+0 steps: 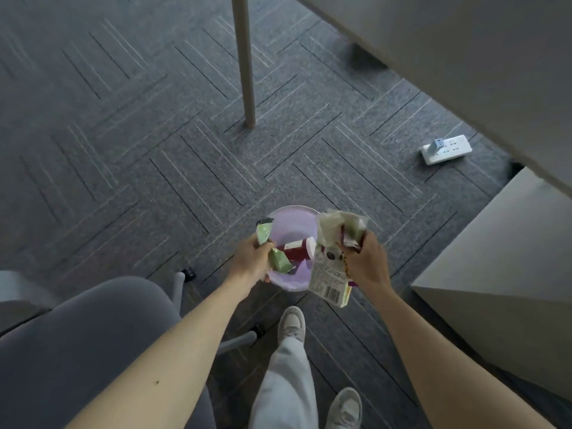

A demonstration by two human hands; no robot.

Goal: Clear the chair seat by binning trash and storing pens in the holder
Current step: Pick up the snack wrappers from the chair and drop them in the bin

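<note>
A small lilac bin [291, 222] stands on the carpet in front of me, with a dark red bottle [298, 249] lying inside it. My left hand [250, 258] is shut on green wrappers [270, 249] and hovers over the bin's left rim. Over the right rim, my right hand [366, 260] grips a bunch of trash: crumpled pale wrappers [339, 227] and a flattened carton with a barcode [329, 280] that hangs down. The grey chair seat [80, 329] is at the lower left; what shows of it is bare. No pens or holder are in view.
A table leg [246, 63] stands on the carpet beyond the bin. A white power strip [447, 149] lies on the floor at right, beside pale desk panels [495, 258]. The chair's base spokes [238, 339] and my two shoes [291, 325] are just below the bin.
</note>
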